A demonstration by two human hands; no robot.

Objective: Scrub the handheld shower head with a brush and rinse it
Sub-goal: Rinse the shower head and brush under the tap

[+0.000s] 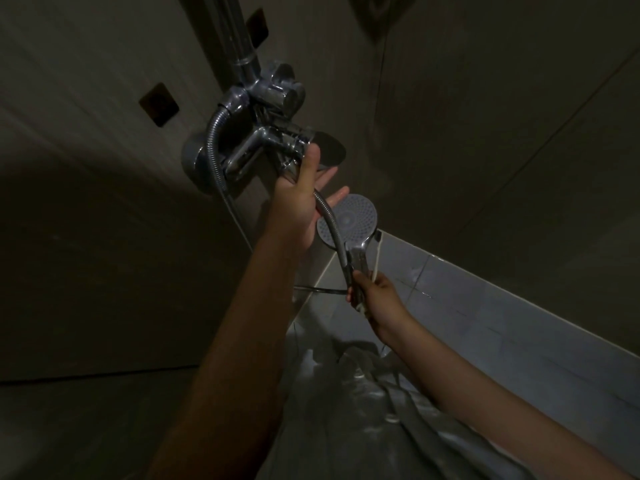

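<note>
The handheld shower head (349,220) is chrome with a round grey spray face turned toward me, just right of centre. My right hand (377,299) grips its handle from below. A thin pale stick (376,252), possibly the brush, lies along the handle in the same grip; no bristles show. My left hand (298,202) reaches up to the chrome wall mixer (263,140). It pinches the tap lever (294,164) with the thumb on top and the fingers stretched out underneath. The metal hose (213,147) loops from the mixer down to the handle.
A chrome riser pipe (239,39) runs up the tiled wall above the mixer. A pale tiled ledge (485,306) crosses the lower right. The floor (346,410) below my arms looks wet and glossy. The room is dim.
</note>
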